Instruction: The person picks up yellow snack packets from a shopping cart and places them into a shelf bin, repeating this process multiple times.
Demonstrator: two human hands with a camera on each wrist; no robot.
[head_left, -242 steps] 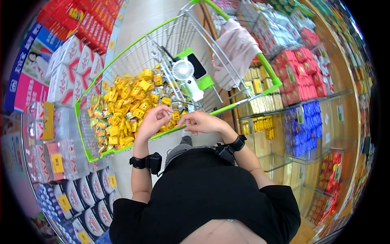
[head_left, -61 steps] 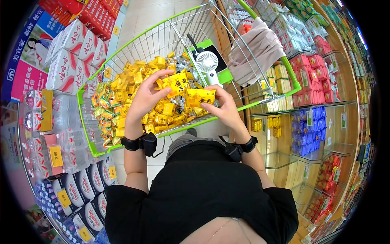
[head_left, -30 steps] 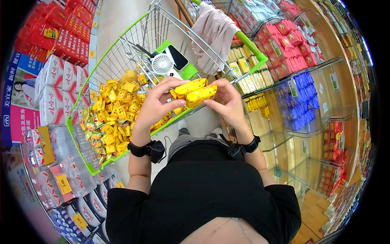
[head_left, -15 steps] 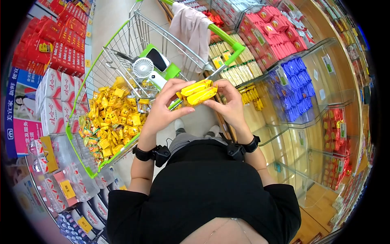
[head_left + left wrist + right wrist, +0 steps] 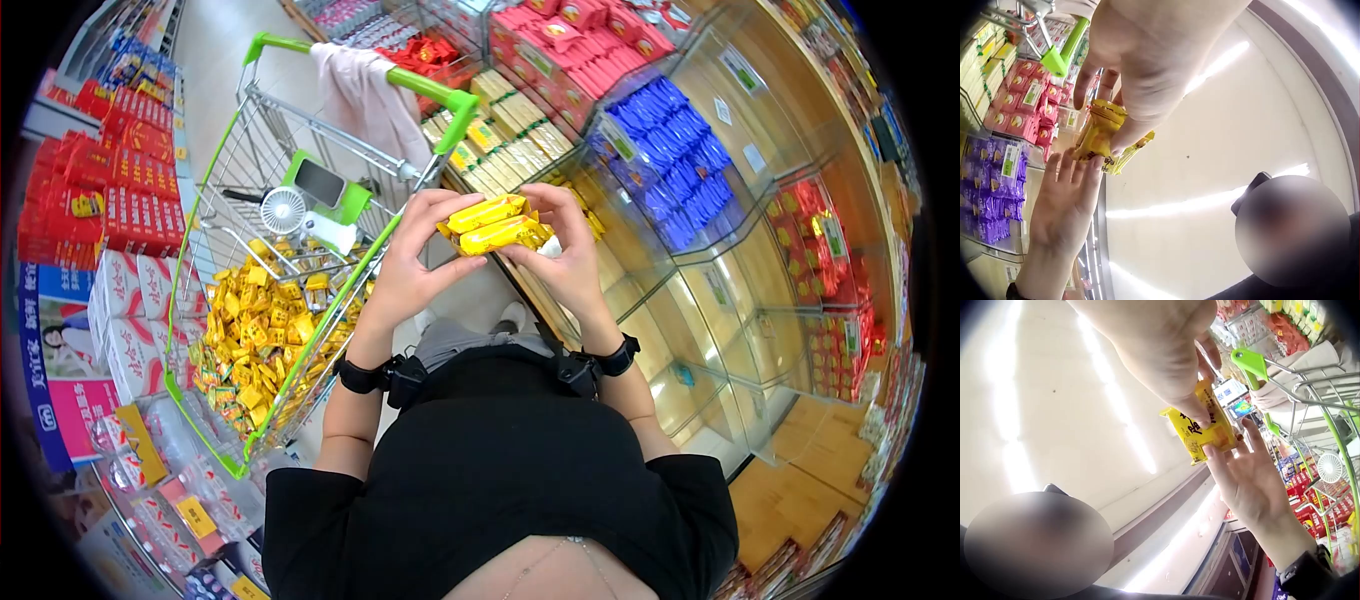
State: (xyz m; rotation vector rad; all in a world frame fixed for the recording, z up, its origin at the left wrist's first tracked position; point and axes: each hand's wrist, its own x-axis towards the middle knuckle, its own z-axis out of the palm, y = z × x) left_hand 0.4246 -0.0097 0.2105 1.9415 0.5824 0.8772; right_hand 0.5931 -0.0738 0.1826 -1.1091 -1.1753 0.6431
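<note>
Two yellow snack packets (image 5: 498, 230) with dark Chinese lettering are held side by side in front of the body. My left hand (image 5: 420, 250) grips their left ends, thumb on the near side and fingers behind. From the other side my right hand (image 5: 565, 250) pinches their right ends. In the left wrist view, a yellow packet (image 5: 1097, 134) shows between the left thumb and the right fingertips. The right wrist view shows the printed front of a packet (image 5: 1200, 431) under the right thumb, with the left fingertips at its edge.
Left of the hands stands a shopping cart (image 5: 262, 440) holding many loose yellow packets (image 5: 265, 330), a white fan (image 5: 283, 211) and a phone (image 5: 320, 184). A pink cloth (image 5: 365, 95) hangs over its handle. Glass-fronted shelves with blue packets (image 5: 665, 160) and red packets (image 5: 815, 240) line the right.
Earlier the hands were over the cart without these packets, then held one each. The packets now lie together, and the view has turned right, shifting the cart left and the shelves closer.
</note>
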